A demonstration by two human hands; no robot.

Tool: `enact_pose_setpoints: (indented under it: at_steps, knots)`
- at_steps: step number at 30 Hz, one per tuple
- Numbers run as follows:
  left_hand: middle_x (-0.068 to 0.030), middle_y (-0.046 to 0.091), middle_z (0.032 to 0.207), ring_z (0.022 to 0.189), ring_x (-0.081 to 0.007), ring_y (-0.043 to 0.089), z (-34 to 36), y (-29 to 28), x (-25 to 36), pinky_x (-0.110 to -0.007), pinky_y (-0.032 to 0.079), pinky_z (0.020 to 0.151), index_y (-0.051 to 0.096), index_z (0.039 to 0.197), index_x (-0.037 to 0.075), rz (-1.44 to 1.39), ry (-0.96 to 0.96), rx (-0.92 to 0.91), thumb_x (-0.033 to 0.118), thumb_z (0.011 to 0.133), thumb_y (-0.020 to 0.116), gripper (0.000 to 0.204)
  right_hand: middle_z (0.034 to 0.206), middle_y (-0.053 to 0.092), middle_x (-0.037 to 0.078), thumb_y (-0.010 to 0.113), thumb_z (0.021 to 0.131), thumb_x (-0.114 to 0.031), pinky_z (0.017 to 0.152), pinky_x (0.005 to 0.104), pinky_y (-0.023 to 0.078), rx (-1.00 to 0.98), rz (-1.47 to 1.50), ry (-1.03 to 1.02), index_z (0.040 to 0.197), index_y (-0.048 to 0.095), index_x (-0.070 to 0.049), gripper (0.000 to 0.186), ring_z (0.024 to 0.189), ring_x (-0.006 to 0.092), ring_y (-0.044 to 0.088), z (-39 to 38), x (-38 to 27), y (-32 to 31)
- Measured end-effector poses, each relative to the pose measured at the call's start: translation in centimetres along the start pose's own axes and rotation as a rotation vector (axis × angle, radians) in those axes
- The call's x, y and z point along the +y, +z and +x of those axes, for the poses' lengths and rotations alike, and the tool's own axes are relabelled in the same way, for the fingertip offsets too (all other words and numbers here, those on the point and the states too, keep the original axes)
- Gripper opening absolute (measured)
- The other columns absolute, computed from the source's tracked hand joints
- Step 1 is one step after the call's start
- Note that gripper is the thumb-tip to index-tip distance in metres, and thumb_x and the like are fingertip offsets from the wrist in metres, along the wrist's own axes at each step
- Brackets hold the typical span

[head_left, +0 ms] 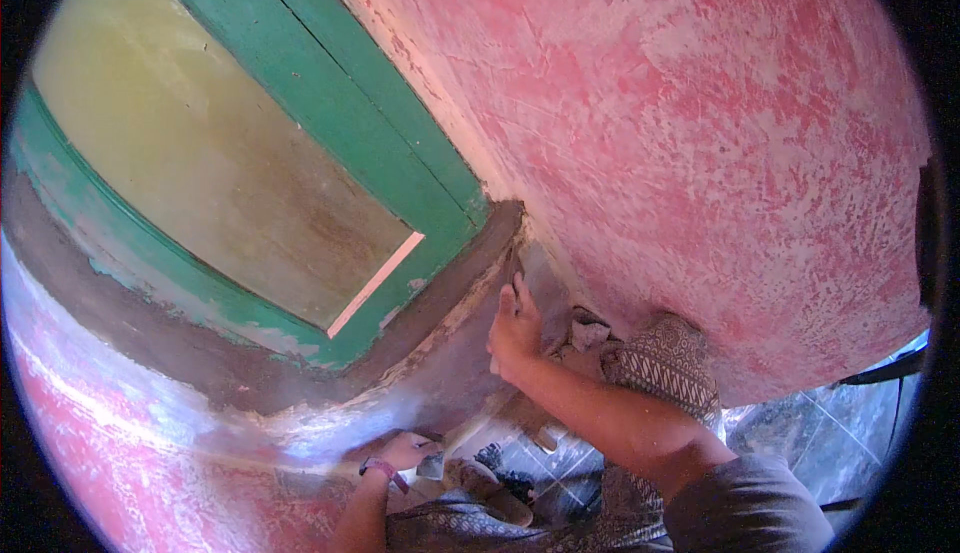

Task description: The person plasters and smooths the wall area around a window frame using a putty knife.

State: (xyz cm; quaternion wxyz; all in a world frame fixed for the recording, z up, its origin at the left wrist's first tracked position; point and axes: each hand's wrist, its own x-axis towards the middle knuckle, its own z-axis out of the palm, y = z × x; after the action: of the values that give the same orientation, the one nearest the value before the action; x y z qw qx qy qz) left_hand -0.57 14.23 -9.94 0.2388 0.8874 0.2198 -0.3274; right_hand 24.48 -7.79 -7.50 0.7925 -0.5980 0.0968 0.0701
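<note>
My right hand (515, 328) is raised against the grey-brown cement band (460, 273) below the green-framed window (400, 153). Its fingers are curled around something thin, too hidden to name, near the corner with the pink wall. My left hand (405, 450), with a red band on the wrist, is low at the wall's foot. Its fingers are closed around a small greyish item that I cannot make out.
The rough pink wall (700, 133) rises on the right. Patterned cloth (655, 358) covers my knee. Grey tiled floor (800, 433) shows below, with grey rubble (588, 331) by the corner and dark legs or bars (880, 373) at the right edge.
</note>
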Motion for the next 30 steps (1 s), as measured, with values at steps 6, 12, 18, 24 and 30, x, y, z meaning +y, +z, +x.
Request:
enact_pose_setpoints:
  at_steps: [6,12,18,24,30]
  knots:
    - [-0.013,0.077,0.092,0.083,-0.0203,0.07,-0.8,0.1,-0.1,-0.037,0.053,0.08,0.078,0.104,0.006,-0.005,0.01,0.022,0.052,0.094,0.066,0.048,0.079,0.059,0.007,0.05,0.108,-0.033,0.039,0.0309,0.041,0.055,0.097,-0.06,0.156,0.04,-0.017,0.051,0.045,0.013,0.044,-0.3,-0.2,0.3]
    - [-0.0131,0.077,0.089,0.081,-0.0184,0.069,-0.8,-0.2,-0.2,-0.036,0.052,0.078,0.077,0.105,0.004,-0.001,-0.01,-0.043,0.052,0.094,0.066,0.05,0.109,0.067,0.013,0.048,0.108,-0.033,0.037,0.0313,0.038,0.061,0.114,-0.081,0.155,0.041,-0.015,0.051,0.042,0.013,0.042,0.7,0.3,0.6]
    - [-0.0146,0.077,0.092,0.081,-0.0195,0.069,-0.7,0.2,-1.0,-0.037,0.052,0.079,0.077,0.105,0.004,-0.019,0.018,0.017,0.052,0.094,0.066,0.05,0.134,0.063,0.022,0.048,0.108,-0.033,0.089,0.0376,0.053,0.174,-0.209,-0.368,0.154,0.042,-0.009,0.052,0.103,0.0285,0.068,-1.4,-0.5,0.6]
    - [-0.0146,0.077,0.094,0.084,-0.0209,0.07,-1.4,-0.6,1.7,-0.038,0.053,0.081,0.077,0.105,0.006,-0.014,0.005,-0.012,0.053,0.094,0.065,0.05,0.145,0.055,0.023,0.049,0.108,-0.032,0.108,0.0368,0.041,0.032,-0.003,-0.181,0.152,0.042,-0.002,0.054,0.13,0.0311,0.055,-1.4,-2.3,-0.8]
    - [-0.0149,0.077,0.094,0.084,-0.0205,0.07,-0.8,-0.3,0.7,-0.038,0.053,0.081,0.077,0.106,0.006,0.016,-0.015,-0.023,0.053,0.094,0.065,0.05,0.138,0.059,0.023,0.05,0.108,-0.03,0.106,0.0363,0.043,0.107,0.018,-0.242,0.153,0.042,-0.003,0.053,0.125,0.0301,0.058,-0.8,-2.5,-0.4]
